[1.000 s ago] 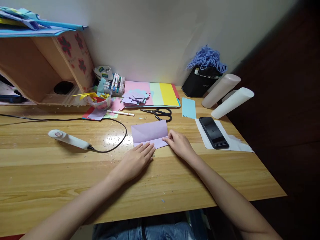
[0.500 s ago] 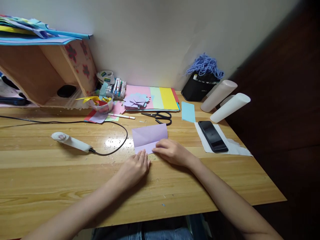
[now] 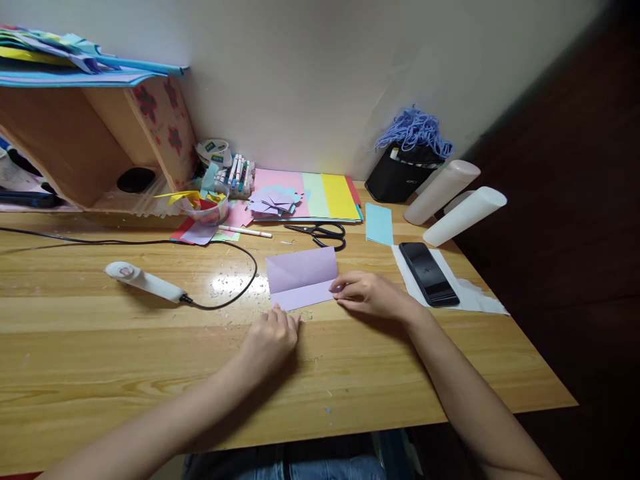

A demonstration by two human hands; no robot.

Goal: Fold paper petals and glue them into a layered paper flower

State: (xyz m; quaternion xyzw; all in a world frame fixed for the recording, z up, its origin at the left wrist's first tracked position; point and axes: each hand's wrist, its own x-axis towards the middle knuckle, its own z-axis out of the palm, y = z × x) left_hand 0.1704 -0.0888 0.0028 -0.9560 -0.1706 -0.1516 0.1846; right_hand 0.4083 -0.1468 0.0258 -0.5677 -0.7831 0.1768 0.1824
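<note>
A sheet of purple paper point(image 3: 302, 270) lies on the wooden table in front of me, its near strip folded over along a crease. My right hand point(image 3: 367, 293) pinches the paper's near right corner between thumb and fingers. At the near left corner rests my left hand point(image 3: 274, 337), its fingers bent and its fingertips at the paper's edge; the undersides of those fingers are hidden. Just beyond the sheet lie black-handled scissors point(image 3: 325, 233).
A white corded tool point(image 3: 145, 283) lies left. To the right are a black phone point(image 3: 429, 273), light blue paper point(image 3: 379, 224) and two white cylinders point(image 3: 465, 217). Coloured sheets point(image 3: 340, 197), markers point(image 3: 239, 175), a clear bowl point(image 3: 213, 213) and a black holder point(image 3: 400, 177) stand along the wall.
My right hand has slid right along the folded strip to the paper's right corner. My left hand has drawn back slightly, its fingers more bent. More of the strip shows.
</note>
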